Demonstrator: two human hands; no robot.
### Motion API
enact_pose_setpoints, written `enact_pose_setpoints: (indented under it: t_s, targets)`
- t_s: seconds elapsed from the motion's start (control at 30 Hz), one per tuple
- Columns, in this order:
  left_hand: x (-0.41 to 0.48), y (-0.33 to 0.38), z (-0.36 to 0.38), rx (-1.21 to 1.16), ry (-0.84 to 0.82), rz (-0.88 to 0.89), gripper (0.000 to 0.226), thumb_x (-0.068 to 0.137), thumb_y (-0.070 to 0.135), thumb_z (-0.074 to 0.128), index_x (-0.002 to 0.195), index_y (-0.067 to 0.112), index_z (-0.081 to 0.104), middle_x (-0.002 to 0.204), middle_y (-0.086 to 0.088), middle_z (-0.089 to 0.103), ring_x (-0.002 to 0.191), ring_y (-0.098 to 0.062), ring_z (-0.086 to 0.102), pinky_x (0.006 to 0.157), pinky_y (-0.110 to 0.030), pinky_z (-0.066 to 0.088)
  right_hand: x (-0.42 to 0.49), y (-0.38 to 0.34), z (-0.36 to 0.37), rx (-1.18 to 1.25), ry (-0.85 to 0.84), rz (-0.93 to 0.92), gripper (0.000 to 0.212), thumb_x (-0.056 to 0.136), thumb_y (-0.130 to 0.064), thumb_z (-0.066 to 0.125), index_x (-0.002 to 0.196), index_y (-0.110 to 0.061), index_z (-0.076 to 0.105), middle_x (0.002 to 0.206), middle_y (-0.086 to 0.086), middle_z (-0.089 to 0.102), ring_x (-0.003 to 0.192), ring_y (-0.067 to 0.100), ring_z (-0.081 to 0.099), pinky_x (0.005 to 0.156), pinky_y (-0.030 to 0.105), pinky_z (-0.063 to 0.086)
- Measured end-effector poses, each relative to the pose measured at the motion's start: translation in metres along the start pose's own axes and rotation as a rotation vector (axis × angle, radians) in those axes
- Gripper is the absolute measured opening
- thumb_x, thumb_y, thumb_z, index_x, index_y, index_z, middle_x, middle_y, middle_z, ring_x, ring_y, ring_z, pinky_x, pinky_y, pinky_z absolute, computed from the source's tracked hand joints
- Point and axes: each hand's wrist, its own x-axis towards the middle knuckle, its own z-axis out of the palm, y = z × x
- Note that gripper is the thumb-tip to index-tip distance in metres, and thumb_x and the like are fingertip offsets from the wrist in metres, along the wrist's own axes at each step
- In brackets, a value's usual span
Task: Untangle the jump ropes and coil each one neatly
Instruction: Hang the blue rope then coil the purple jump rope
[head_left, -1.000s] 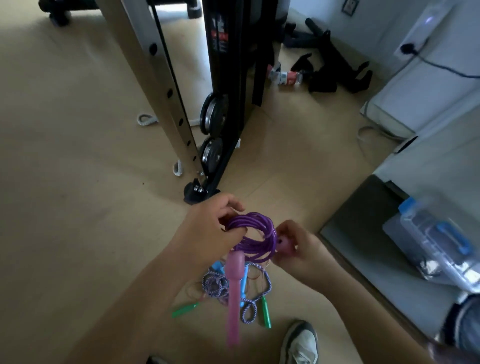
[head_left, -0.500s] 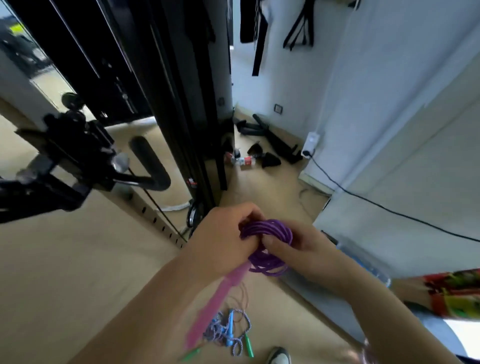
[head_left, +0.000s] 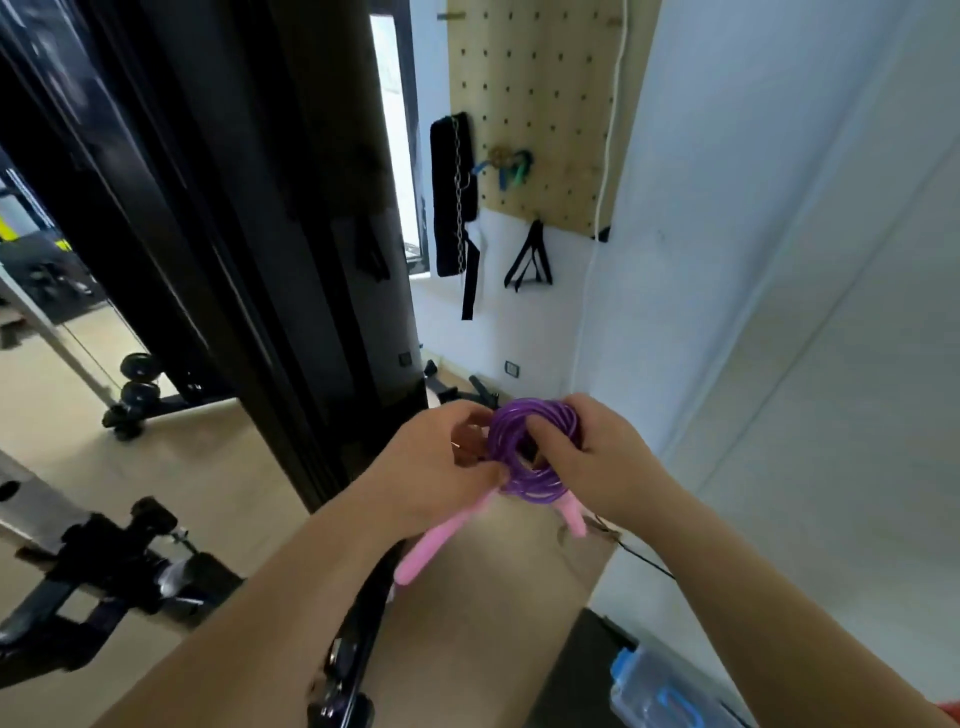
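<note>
Both hands are raised in front of the person, above the wooden floor (head_left: 483, 613), and together hold a purple jump rope (head_left: 540, 480) that is wound into a tight round bundle of several loops. The left hand (head_left: 436, 462) grips the left side of the bundle. Its fingers (head_left: 467, 415) are curled over the top and its thumb is pressed up against the rope from below, so it is clamped on the loops. The right hand (head_left: 592, 462) holds the right side, with its thumb pushed into the middle of the bundle and its other fingers wrapped round the far edge of the loops. Two pink handles hang from the bundle. The longer one (head_left: 434, 543) slants down to the left below the left hand, and the shorter one (head_left: 571, 514) points down beside the right wrist. Neither handle is being held. A tall black machine frame (head_left: 249, 218) stands to the left. On the wall ahead is a wooden pegboard (head_left: 535, 67), with a black strap and chain (head_left: 451, 197) hanging at its left edge and a black triangular loop (head_left: 529, 260) below it. A white cord (head_left: 602, 197) runs down the wall. A clear plastic box (head_left: 670, 696) with blue fittings sits at the lower right.
</note>
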Motion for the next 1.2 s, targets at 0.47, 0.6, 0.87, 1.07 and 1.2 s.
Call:
enact_pose_setpoints:
  t_s: [0.47,0.6,0.87,1.07,1.2]
  targets:
    - [0.286,-0.021,-0.036,0.039,-0.170,0.124,0.035,0.097,0.004,0.064,0.125,0.025,0.061,0.108,0.012,0.072,0.099,0.006,0.067,0.091,-0.017,0.054,0.251,0.067,-0.050,0.228,-0.043,0.170,0.019,0.100,-0.038,0.061,0.096,-0.021,0.068,0.088,-0.001,0.079,0.076,0.009,0.072,0.068,0.022,0.053]
    - [0.421,-0.035,-0.064,0.039,-0.171,0.171,0.035,0.097,0.001,0.060,0.122,0.025,0.062,0.105,0.007,0.074,0.097,-0.002,0.069,0.091,-0.023,0.055,0.382,0.085,-0.066,0.288,-0.069,0.264,0.024,0.098,-0.038,0.065,0.105,-0.016,0.065,0.089,0.005,0.079,0.082,0.017,0.076,0.075,0.029,0.058]
    - [0.610,-0.020,-0.117,0.539,-0.102,0.273,0.021,0.098,0.029,0.063,0.118,0.033,0.069,0.114,0.015,0.059,0.099,-0.008,0.063,0.087,-0.027,0.056,0.567,0.094,-0.092,0.048,-0.122,0.221,0.025,0.094,-0.043,0.067,0.104,-0.020,0.060,0.097,0.008,0.073,0.090,0.023,0.074,0.083,0.047,0.063]
    - [0.706,-0.025,-0.134,0.747,-0.008,0.354,0.020,0.099,0.038,0.058,0.108,0.028,0.073,0.106,0.008,0.057,0.096,-0.012,0.059,0.082,-0.033,0.055,0.674,0.107,-0.100,-0.012,-0.092,0.165,0.023,0.095,-0.044,0.066,0.102,-0.023,0.058,0.098,0.005,0.070,0.091,0.022,0.070,0.081,0.045,0.063]
    - [0.764,-0.027,-0.142,0.660,0.089,0.296,0.014,0.097,0.029,0.058,0.107,0.025,0.066,0.104,0.009,0.058,0.092,-0.016,0.063,0.080,-0.037,0.056,0.738,0.121,-0.104,0.040,-0.045,0.128,0.018,0.096,-0.046,0.064,0.098,-0.029,0.060,0.093,0.000,0.071,0.086,0.015,0.071,0.074,0.034,0.063]
